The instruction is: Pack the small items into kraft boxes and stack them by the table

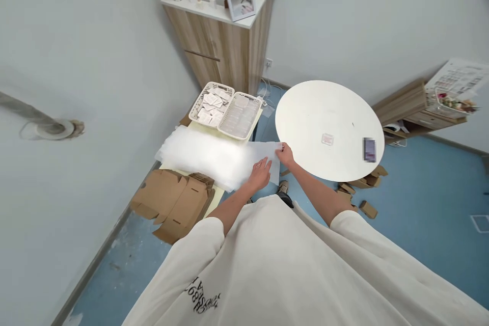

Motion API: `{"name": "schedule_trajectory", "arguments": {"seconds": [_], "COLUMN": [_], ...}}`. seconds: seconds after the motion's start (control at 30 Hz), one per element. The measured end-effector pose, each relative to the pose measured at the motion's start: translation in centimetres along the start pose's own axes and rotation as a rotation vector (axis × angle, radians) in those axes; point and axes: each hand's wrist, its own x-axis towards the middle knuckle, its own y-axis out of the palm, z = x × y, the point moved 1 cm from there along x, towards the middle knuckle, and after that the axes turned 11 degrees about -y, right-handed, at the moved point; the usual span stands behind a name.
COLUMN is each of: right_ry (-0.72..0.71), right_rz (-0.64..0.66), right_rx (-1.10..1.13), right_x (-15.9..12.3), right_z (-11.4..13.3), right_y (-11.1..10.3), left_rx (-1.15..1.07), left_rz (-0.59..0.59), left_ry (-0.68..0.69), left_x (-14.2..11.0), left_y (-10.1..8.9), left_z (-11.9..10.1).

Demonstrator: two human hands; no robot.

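Note:
A stack of thin, translucent white sheets (206,155) covers the middle of a pale yellow table; whether they are paper or foam I cannot tell. One white sheet (260,150) reaches out past the right side of the stack. My right hand (284,155) pinches its far right corner, close to the round table. My left hand (260,174), with a ring on one finger, rests on the same sheet with its fingers stretched out. Beyond the stack stand a white basket (195,107) of small white cards and a second white basket (244,135) holding clear plastic pieces.
Flattened brown cardboard boxes (168,196) lie at the near left. The round white table (328,97) carries a small clear case (327,139) and a blurred-out rectangular item (369,150). Small brown boxes (369,209) lie on the blue floor. Behind stands a wood-grain cabinet (225,46).

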Motion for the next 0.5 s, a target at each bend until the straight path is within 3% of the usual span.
{"name": "schedule_trajectory", "arguments": {"seconds": [0.3, 0.5], "right_ry": [0.128, 0.225], "right_rz": [-0.138, -0.176], "right_rx": [0.141, 0.177], "right_x": [2.8, 6.1], "right_z": [-8.1, -14.6], "right_y": [-9.2, -15.3], "left_rx": [0.047, 0.059], "left_rz": [0.108, 0.216], "left_ry": [0.019, -0.004], "left_x": [7.3, 13.1], "left_y": [3.2, 4.9], "left_z": [-6.8, -12.8]}}
